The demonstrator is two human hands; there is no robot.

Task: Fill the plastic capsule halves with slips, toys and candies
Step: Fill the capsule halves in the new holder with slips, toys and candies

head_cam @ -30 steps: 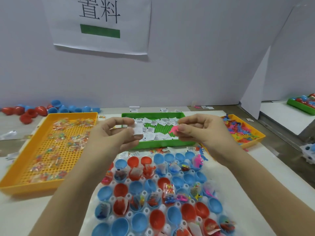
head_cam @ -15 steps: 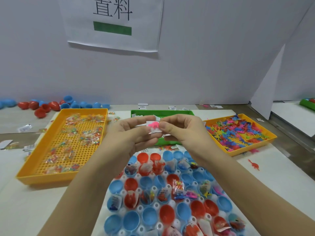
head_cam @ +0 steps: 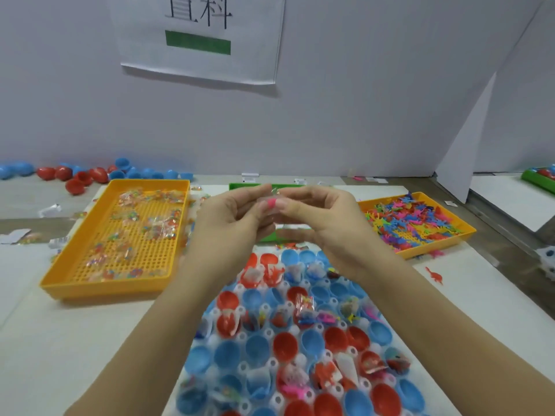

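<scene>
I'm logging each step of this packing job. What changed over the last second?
The left hand and right hand closed the gap between them. The pink toy, earlier in the right grip alone, now sits pinched where both hands' fingertips meet. The capsule halves, candy tray and toy tray stayed put.

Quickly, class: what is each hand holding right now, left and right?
Left hand: closed, pinching the pink toy.
Right hand: closed, pinching the same toy from the other side.
</scene>
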